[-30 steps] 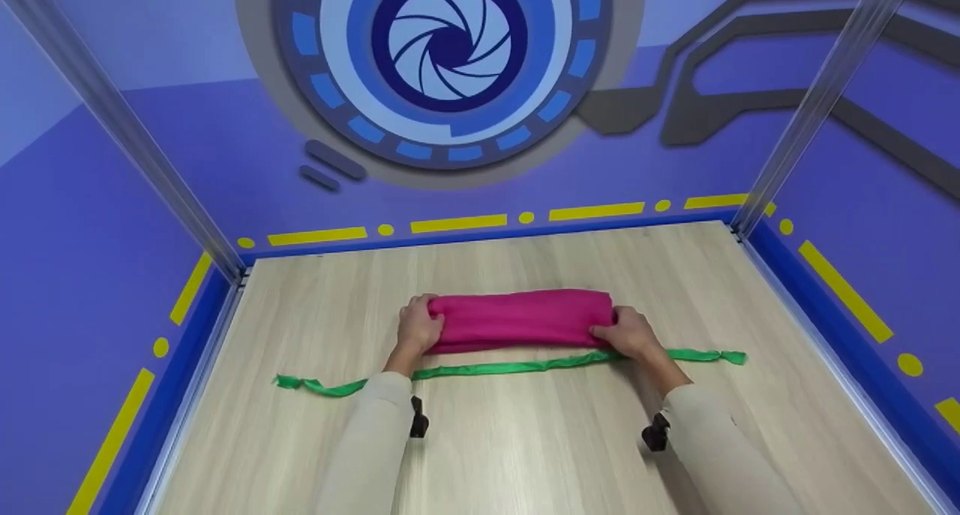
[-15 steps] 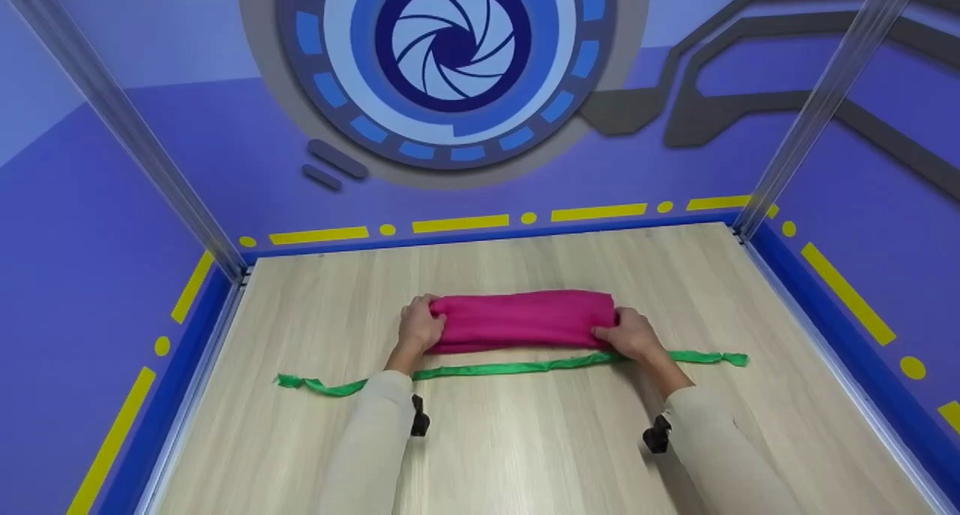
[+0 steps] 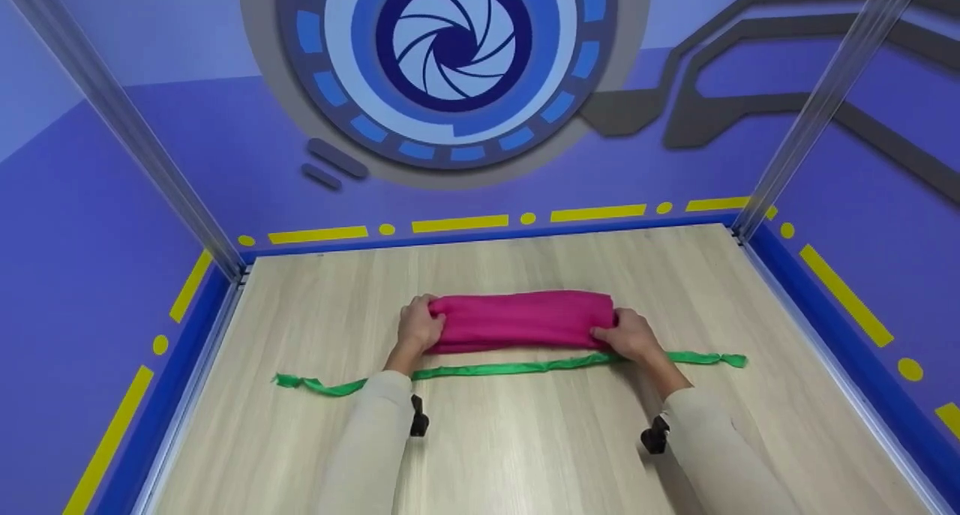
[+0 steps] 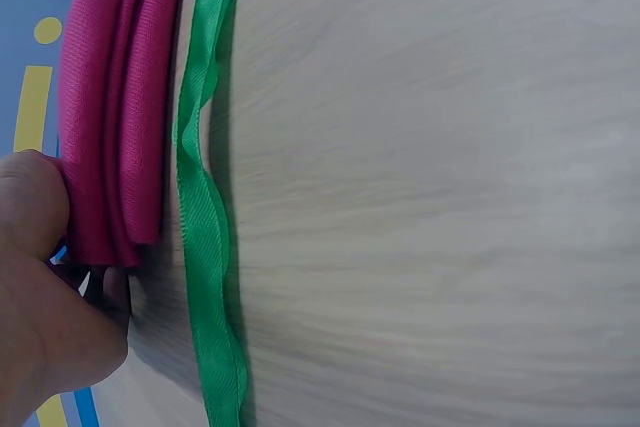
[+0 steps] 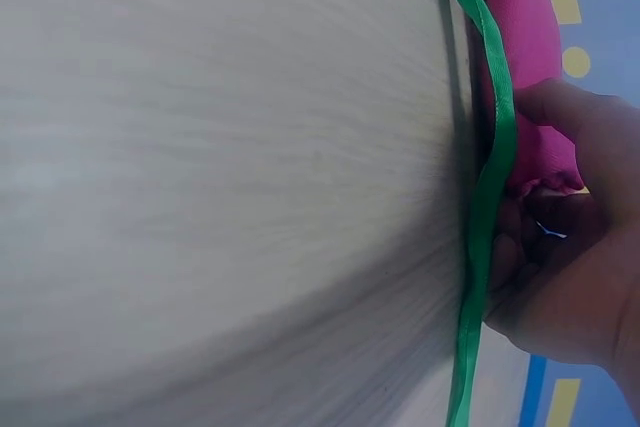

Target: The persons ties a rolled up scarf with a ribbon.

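A folded magenta cloth (image 3: 525, 320) lies lengthwise across the table, its stacked layers showing along the edge in the left wrist view. My left hand (image 3: 418, 326) grips its left end, thumb on top and fingers curled at the end. At the opposite end my right hand (image 3: 630, 333) holds the cloth the same way, its thumb pressing the top and the fingers curled beneath, as the right wrist view shows. A long green ribbon (image 3: 495, 369) stretches across the table just on the near side of the cloth. Both forearms pass over it, hiding short stretches.
The pale wood-grain table (image 3: 517, 440) is bounded by blue-purple panels (image 3: 360, 200) at the back and both sides. Metal posts (image 3: 169, 178) stand at the back corners. Black clips (image 3: 418, 417) sit at both wrists.
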A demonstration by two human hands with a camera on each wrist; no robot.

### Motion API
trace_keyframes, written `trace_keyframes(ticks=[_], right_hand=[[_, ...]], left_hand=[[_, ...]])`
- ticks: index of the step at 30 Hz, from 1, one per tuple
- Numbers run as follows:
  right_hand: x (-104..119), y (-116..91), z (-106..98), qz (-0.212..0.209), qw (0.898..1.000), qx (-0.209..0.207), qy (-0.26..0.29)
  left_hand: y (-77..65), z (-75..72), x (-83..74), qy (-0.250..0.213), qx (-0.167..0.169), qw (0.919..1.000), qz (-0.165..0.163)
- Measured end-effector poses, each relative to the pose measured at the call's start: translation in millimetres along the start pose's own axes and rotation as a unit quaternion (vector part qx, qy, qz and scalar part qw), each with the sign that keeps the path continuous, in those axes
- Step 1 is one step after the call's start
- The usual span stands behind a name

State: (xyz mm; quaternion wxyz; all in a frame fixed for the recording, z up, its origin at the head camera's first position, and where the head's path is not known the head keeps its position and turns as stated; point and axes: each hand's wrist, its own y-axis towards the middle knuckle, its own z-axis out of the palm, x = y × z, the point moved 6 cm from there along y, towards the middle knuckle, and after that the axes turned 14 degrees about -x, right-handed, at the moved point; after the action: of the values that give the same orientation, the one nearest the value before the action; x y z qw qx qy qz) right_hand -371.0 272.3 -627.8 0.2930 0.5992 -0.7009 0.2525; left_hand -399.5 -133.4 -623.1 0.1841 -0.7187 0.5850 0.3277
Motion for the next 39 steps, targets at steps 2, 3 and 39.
trace_keyframes(ticks=[2, 3, 39], right_hand=[[-0.4, 0.3, 0.0, 0.001, 1.0, -0.001, 0.0], [-0.2, 0.3, 0.0, 0.0, 1.0, -0.001, 0.001], [2.6, 1.9, -1.4, -0.007, 0.999, 0.01, -0.031]], left_hand=[[0.1, 0.2, 0.0, 0.002, 0.0, 1.0, 0.002], [0.2, 0.3, 0.1, 0.003, 0.001, 1.0, 0.002], [-0.5, 7.6, 1.3, 0.022, -0.013, 0.9995, 0.019]])
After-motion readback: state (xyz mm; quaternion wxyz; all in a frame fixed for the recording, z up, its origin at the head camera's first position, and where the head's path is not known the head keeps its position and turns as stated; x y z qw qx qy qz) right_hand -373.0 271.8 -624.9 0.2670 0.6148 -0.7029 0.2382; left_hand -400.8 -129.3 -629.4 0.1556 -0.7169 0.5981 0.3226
